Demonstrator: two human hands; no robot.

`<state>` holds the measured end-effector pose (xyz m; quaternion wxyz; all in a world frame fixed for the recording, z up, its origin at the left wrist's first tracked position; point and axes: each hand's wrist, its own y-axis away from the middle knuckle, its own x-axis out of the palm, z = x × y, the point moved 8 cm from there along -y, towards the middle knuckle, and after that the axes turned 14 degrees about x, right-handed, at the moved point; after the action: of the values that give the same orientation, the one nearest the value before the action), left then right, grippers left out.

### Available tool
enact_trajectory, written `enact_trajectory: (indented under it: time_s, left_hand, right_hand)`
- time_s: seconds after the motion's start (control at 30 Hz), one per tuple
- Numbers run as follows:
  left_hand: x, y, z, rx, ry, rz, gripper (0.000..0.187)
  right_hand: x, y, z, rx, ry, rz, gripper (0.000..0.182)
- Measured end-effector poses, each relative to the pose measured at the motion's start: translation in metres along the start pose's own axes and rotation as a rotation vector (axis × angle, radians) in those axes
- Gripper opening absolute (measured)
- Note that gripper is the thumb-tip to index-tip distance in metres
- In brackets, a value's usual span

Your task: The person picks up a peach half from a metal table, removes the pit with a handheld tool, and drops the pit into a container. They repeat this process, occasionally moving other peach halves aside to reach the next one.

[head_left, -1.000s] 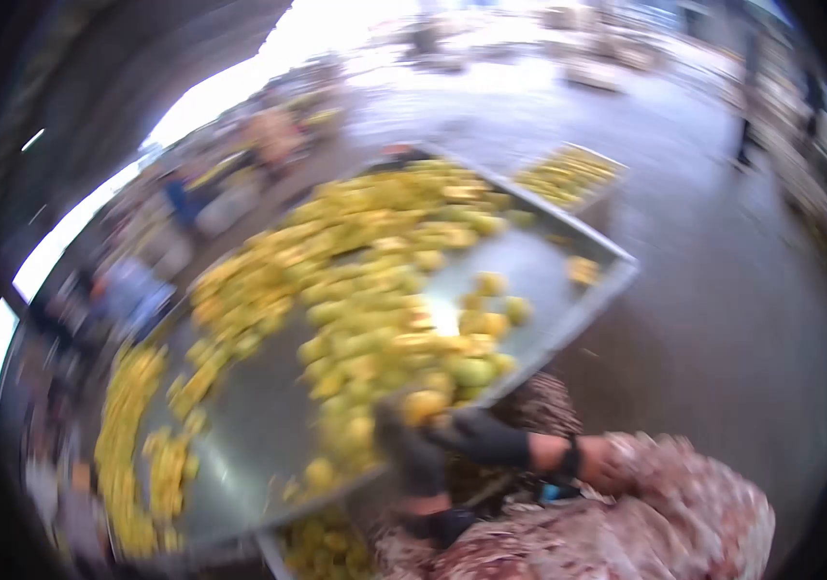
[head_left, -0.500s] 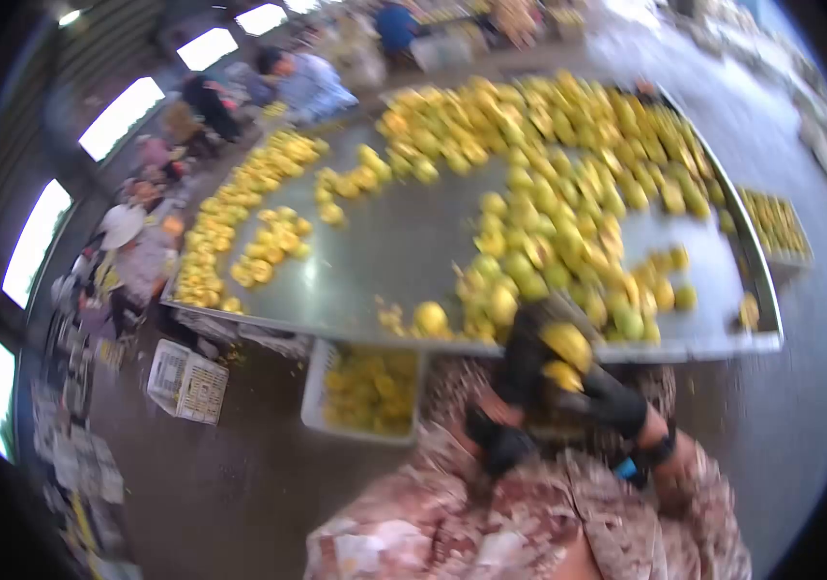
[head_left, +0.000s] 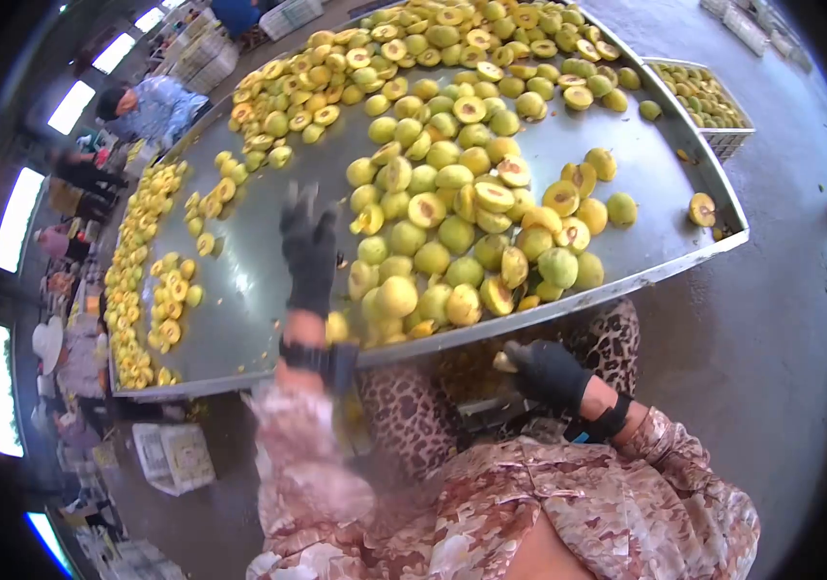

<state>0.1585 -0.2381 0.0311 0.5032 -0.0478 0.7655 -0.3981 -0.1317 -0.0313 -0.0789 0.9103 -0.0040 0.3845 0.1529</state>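
My left hand (head_left: 308,246), in a dark glove, stretches over the metal table (head_left: 269,251) with its fingers apart and nothing in them. It is just left of a pile of yellow-green fruit (head_left: 454,176), many of them halved with brown centres. Below the table's front edge, my right hand (head_left: 551,375), also dark-gloved, is closed on a small pale thing (head_left: 504,362) that I cannot make out. The nearest fruit to it lie on the table above, along the front rim.
Smaller fruit groups (head_left: 170,295) lie along the table's left side. A crate of fruit (head_left: 698,95) stands beyond the right edge, and a white crate (head_left: 173,457) sits on the floor at left. A person (head_left: 160,108) in light blue is behind the table's far left side.
My hands, earlier together around yellow fruit at the front edge, are now apart. My left hand has moved out over the table and opened. The view has shifted, showing the fruit larger.
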Motion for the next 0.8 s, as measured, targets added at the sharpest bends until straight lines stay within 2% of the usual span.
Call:
enact_trajectory:
  time_s: [0.1,0.13,0.2,0.23,0.27,0.3,0.33,0.37,0.4,0.43,0.47,0.5,0.53,0.57,0.6,0.67,0.77,0.8]
  left_hand:
    - [0.123,-0.060,0.031,0.153,-0.083,-0.005,0.069]
    - [0.155,-0.064,0.021,0.198,-0.029,0.070,0.071]
    - [0.203,-0.056,-0.007,0.320,0.088,0.213,0.075]
    - [0.206,-0.055,-0.014,0.355,0.053,0.203,0.076]
    - [0.225,-0.042,0.004,0.366,0.064,0.330,0.076]
    - [0.214,-0.035,-0.011,0.412,0.134,0.238,0.072]
    - [0.210,-0.029,-0.015,0.390,0.225,0.341,0.071]
    - [0.197,-0.018,-0.030,0.446,0.138,0.405,0.070]
    - [0.180,-0.016,-0.055,0.473,0.138,0.424,0.068]
    - [0.179,-0.007,-0.059,0.366,0.114,0.559,0.066]
    - [0.169,0.002,-0.058,0.379,0.116,0.510,0.061]
    - [0.169,0.001,-0.041,0.259,0.387,0.565,0.062]
    - [0.164,-0.002,-0.029,0.126,0.642,0.628,0.063]
    - [0.150,-0.002,-0.020,0.021,0.672,0.482,0.065]
    - [0.122,-0.013,-0.049,-0.070,0.709,0.332,0.068]
    - [0.055,-0.021,-0.150,0.040,0.885,0.449,0.076]
    - [0.044,0.007,-0.216,0.638,0.594,0.242,0.083]
    - [0.038,0.011,-0.228,0.458,0.812,0.342,0.078]
  right_hand:
    - [0.010,0.004,-0.018,0.024,-0.021,0.053,0.017]
    - [0.006,0.009,-0.018,0.015,-0.018,0.042,0.018]
    - [-0.004,0.017,-0.013,0.012,-0.011,0.001,0.025]
    - [-0.005,0.018,-0.014,0.009,-0.063,-0.038,0.027]
    - [-0.005,0.018,-0.014,0.015,-0.113,-0.086,0.028]
    - [0.005,0.014,-0.011,0.098,-0.114,0.056,0.028]
    - [0.011,0.007,-0.013,0.184,-0.119,0.181,0.027]
    - [0.034,0.001,-0.031,0.328,-0.590,0.155,0.026]
    - [0.014,0.008,-0.005,-0.162,-0.435,-0.151,0.028]
    - [0.005,0.000,0.007,-0.003,-0.269,-0.074,0.017]
    - [-0.018,0.007,0.023,-0.094,-0.294,-0.061,0.017]
    - [-0.034,0.013,0.031,-0.185,-0.294,-0.192,0.017]
    - [-0.042,0.011,0.032,-0.192,-0.359,-0.241,0.020]
    - [-0.050,0.010,0.033,-0.201,-0.423,-0.291,0.023]
    - [-0.063,0.000,0.022,-0.115,-0.535,-0.279,0.028]
    - [-0.080,-0.005,0.008,0.045,-0.694,-0.313,0.034]
    - [-0.083,-0.021,0.005,0.179,-0.884,-0.440,0.034]
    - [-0.091,-0.012,0.013,0.116,-0.957,-0.460,0.034]
